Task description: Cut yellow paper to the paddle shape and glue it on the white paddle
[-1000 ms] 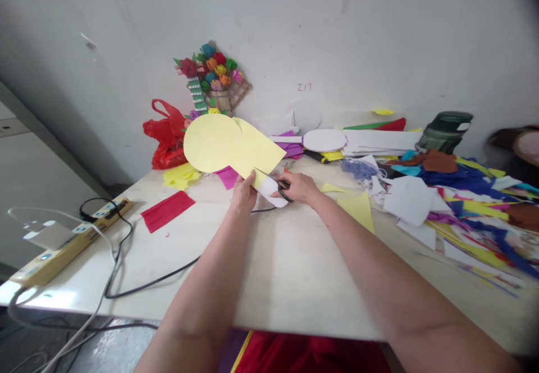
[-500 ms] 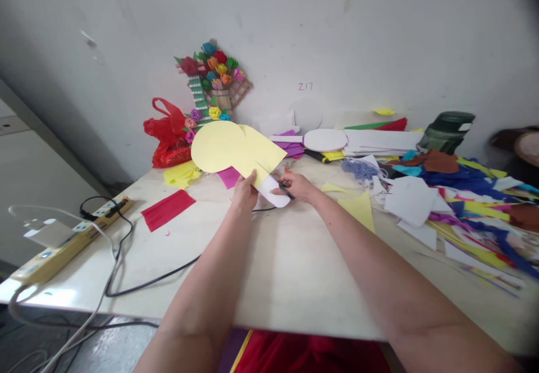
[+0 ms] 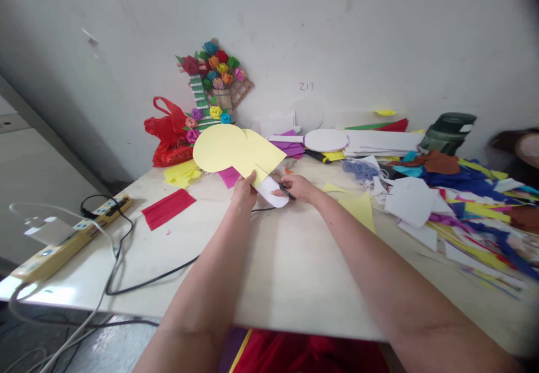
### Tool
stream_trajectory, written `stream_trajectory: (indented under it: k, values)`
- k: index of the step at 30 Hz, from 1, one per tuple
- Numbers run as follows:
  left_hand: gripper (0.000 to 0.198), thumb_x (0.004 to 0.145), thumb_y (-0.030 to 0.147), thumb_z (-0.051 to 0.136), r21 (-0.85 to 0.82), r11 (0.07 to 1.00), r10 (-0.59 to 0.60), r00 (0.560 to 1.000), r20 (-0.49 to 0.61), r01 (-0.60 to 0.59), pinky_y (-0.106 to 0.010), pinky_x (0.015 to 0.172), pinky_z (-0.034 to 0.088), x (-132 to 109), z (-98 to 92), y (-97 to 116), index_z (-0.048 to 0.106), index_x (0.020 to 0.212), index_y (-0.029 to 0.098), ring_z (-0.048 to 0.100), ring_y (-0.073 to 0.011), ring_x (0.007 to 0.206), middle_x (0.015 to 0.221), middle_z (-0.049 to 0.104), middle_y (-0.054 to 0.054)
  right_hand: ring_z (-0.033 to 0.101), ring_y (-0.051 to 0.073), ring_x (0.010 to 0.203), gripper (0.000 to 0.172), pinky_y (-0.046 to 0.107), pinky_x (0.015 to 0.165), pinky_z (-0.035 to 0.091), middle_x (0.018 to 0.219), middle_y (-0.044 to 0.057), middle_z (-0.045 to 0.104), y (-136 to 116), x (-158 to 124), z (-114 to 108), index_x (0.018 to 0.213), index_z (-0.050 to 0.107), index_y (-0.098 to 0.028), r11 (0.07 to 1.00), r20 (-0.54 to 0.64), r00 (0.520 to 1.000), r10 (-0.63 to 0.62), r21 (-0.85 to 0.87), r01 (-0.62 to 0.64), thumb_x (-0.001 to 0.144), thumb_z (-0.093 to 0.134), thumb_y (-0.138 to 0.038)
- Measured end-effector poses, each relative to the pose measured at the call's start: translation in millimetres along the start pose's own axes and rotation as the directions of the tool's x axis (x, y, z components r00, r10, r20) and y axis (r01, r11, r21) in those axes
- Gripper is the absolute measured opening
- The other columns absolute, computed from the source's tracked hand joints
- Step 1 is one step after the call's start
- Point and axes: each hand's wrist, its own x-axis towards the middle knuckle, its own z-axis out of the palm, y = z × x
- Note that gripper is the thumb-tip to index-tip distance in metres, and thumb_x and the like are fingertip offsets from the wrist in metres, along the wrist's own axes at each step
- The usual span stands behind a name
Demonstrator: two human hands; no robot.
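Note:
My left hand (image 3: 245, 189) pinches the lower edge of a pale yellow paper sheet (image 3: 227, 148), which has a rounded left end and a pointed right corner. A white rounded paper piece (image 3: 269, 190) lies against the sheet's underside and sticks out below it. Closed around the handles of a pair of scissors (image 3: 287, 191) is my right hand (image 3: 297, 188). The scissor blades reach up and left onto the yellow paper near its right part. Both hands hold the paper above the table.
A yellow power strip (image 3: 71, 244) with cables lies at the left, near a red paper piece (image 3: 168, 208). Paper flowers (image 3: 219, 75) and a red plastic bag (image 3: 168, 137) stand by the wall. Paper scraps (image 3: 475, 210) and a dark green bottle (image 3: 448, 133) are at the right.
The yellow sheet's left end has dipped slightly and shifted a little to the right. Both hands stay in nearly the same place, with the scissors still at the paper.

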Motion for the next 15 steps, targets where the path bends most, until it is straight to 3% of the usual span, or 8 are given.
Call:
stream_trajectory:
  k: [8, 15]
  values:
    - [0.025, 0.069, 0.005, 0.062, 0.001, 1.000, 0.005, 1.000, 0.018, -0.005, -0.034, 0.085, 0.049, 4, -4.3, -2, 0.061, 0.091, 0.016, 0.062, -0.0213, 0.093, 0.099, 0.066, -0.008, 0.056, 0.017, 0.070, 0.045, 0.024, 0.056, 0.034, 0.076, -0.001, 0.064, -14, -4, -5, 0.085, 0.062, -0.028, 0.926, -0.013, 1.000, 0.028, -0.376, -0.031, 0.057, 0.063, -0.062]
    - [0.022, 0.069, 0.006, 0.062, -0.009, 1.000, 0.020, 0.999, 0.036, -0.019, -0.035, 0.085, 0.049, 0, -0.6, 0, 0.061, 0.089, 0.016, 0.063, -0.0215, 0.091, 0.096, 0.067, -0.007, 0.058, 0.018, 0.074, 0.047, 0.025, 0.058, 0.034, 0.082, 0.000, 0.065, -17, -5, -3, 0.091, 0.062, -0.029, 0.914, -0.027, 0.999, 0.028, -0.405, -0.036, 0.059, 0.061, -0.063]
